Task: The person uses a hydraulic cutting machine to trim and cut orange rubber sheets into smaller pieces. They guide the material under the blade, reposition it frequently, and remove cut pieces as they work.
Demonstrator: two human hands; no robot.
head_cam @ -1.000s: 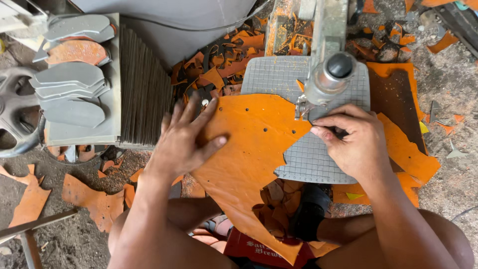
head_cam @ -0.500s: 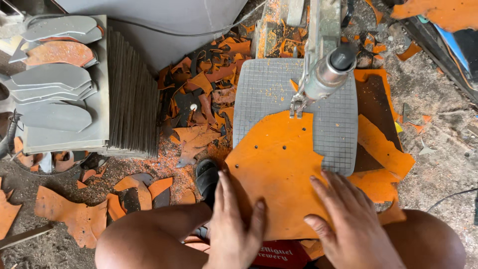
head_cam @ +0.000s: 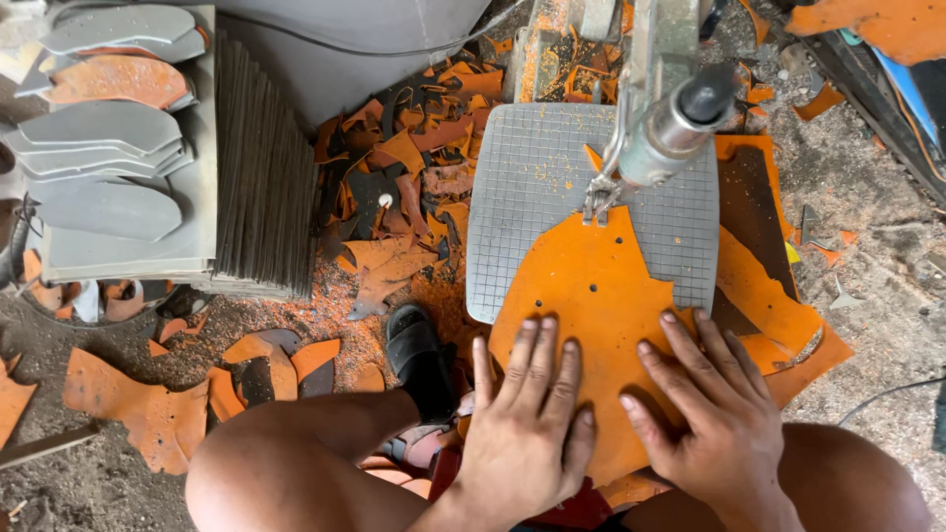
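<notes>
- Orange sheet [head_cam: 591, 296]: flat, irregular outline, lying partly on the grey gridded work plate [head_cam: 532, 177]. Near edge runs under both palms; far tip sits directly beyond the fingertips, at the foot of the metal cutting head [head_cam: 662, 138].
- Small dark holes visible in the sheet, ahead of the left fingertips.
- Left hand [head_cam: 522, 424]: open, palm down, fingers straight and close together, pressed flat on the near-left part of the sheet. Nothing grasped; contact is by palm and finger pads only.
- Right hand [head_cam: 714, 414]: open, palm down, fingers spread and angled up-left toward the cutting head, pressed on the near-right part of the sheet. Nothing grasped.
- Hands lie side by side, just apart, a narrow strip of orange between them.
- Pose: both wrists come in from the bottom edge of the view, forearms mostly out of frame; both bare knees flank the hands, left knee [head_cam: 296, 463] outside the left hand.
- More orange sheet stock [head_cam: 778, 315] extends past the right hand's outer side, layered under the worked piece, over a dark brown piece.
- Black sandal [head_cam: 419, 360] just left of the left hand's thumb, on the ground.
- Orange and dark offcuts [head_cam: 394, 197] litter the ground beyond and left of the left hand.
- Well left of both hands: stack of grey sole-shaped pieces [head_cam: 108, 148] on a block of dark thin sheets [head_cam: 261, 167] stood on edge.
</notes>
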